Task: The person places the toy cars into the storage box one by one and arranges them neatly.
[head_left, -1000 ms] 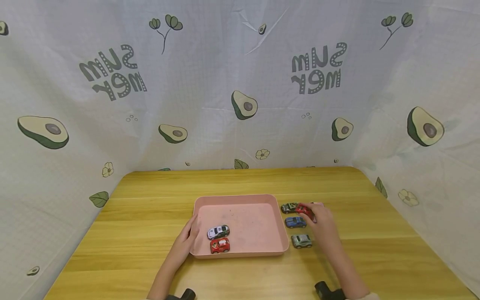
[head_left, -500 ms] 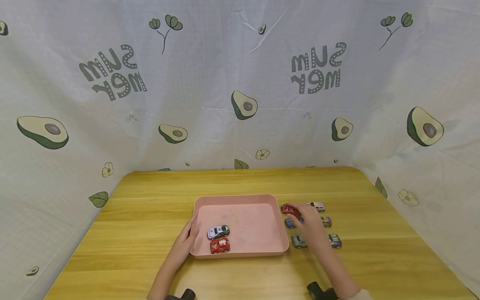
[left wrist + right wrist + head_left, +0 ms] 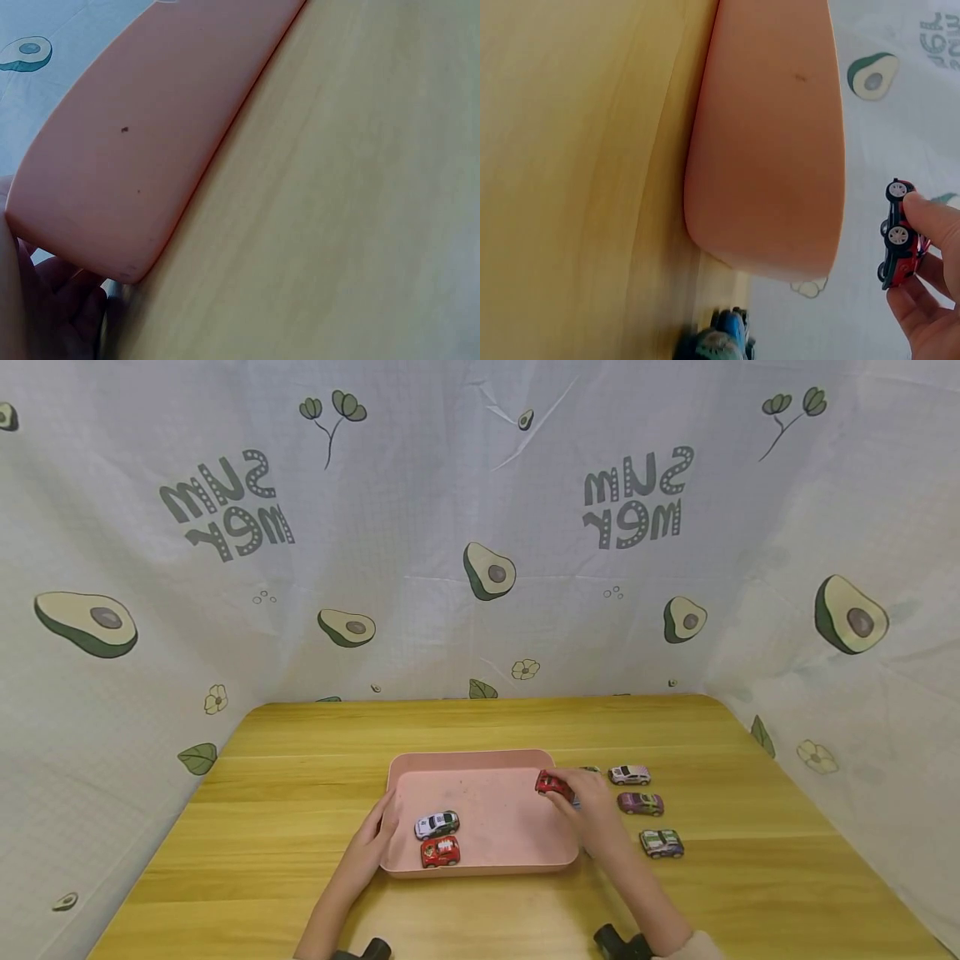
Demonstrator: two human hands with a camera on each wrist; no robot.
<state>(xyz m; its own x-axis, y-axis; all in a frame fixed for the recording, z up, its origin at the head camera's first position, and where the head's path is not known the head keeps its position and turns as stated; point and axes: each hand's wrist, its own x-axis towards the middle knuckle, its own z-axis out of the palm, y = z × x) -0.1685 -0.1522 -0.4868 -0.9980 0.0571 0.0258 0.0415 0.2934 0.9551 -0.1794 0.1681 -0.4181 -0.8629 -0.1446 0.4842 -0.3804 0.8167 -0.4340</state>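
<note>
In the head view my right hand (image 3: 596, 806) pinches a small red toy car (image 3: 553, 785) between thumb and fingers, over the right side of the pink tray (image 3: 480, 870). The right wrist view shows this car raised beyond the tray wall, its wheels facing the camera. My left hand (image 3: 373, 831) rests against the tray's left side, its fingers at the rim; in the left wrist view they lie loosely beside the outer wall. Inside the tray, at the left, sit a white toy police car (image 3: 437, 824) and another red toy car (image 3: 440, 852), one in front of the other.
Right of the tray stand a white-and-pink toy car (image 3: 630, 774), a purple one (image 3: 641, 803) and a green-and-white one (image 3: 662, 842). My right hand partly hides more cars beside the tray, including a blue one (image 3: 733, 326). A printed curtain (image 3: 420, 527) surrounds the wooden table (image 3: 315, 735).
My right hand has carried the red toy car leftward from among the cars on the right to over the tray. The left hand and the tray have stayed in place.
</note>
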